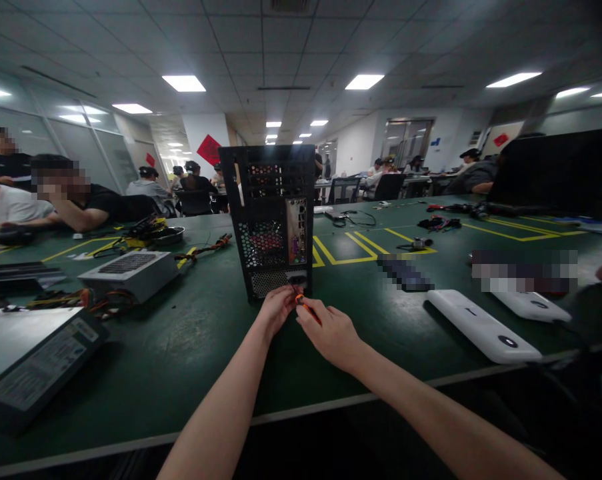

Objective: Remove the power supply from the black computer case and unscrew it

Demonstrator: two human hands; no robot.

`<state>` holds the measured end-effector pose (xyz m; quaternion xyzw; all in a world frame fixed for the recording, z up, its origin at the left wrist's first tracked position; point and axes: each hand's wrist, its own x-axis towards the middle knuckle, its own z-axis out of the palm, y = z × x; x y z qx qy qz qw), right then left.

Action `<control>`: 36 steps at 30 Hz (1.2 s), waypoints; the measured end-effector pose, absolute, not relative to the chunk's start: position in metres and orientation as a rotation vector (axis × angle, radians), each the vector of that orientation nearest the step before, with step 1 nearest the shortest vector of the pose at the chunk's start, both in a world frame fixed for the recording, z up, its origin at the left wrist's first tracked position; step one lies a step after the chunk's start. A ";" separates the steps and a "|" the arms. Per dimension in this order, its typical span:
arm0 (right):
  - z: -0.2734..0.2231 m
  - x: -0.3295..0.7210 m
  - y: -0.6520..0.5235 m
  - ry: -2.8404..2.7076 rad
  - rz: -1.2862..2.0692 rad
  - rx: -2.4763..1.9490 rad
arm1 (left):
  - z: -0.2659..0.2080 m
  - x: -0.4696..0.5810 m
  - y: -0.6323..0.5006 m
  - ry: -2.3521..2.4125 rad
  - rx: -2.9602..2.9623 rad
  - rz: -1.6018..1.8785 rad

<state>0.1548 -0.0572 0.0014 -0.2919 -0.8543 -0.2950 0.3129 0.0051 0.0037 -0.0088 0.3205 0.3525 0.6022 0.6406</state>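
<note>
A black computer case [273,213] stands upright on the green table, its rear side facing me with a metal port panel and a power supply at the bottom. My right hand [331,333] grips an orange and black screwdriver [309,310], whose shaft points up and left toward the lower rear of the case. Close against that bottom edge, my left hand [278,310] has its fingers pinched together near the screwdriver's tip. What those fingers hold is too small to tell, and the tip's exact contact is hidden.
Two power supplies, one nearer [35,360] and one farther [131,270], lie at the left with bundled cables [205,250]. At the right are a dark phone [405,272], white oblong devices [481,327] and a black monitor [555,170]. People sit around other tables.
</note>
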 end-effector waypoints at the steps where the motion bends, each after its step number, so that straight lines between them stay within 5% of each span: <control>1: 0.002 0.156 -0.057 -2.226 -0.756 -0.814 | -0.008 0.005 0.003 0.801 0.732 1.373; 36: 0.008 0.156 -0.059 -2.321 -0.773 -0.661 | -0.009 0.004 0.000 0.728 0.771 1.382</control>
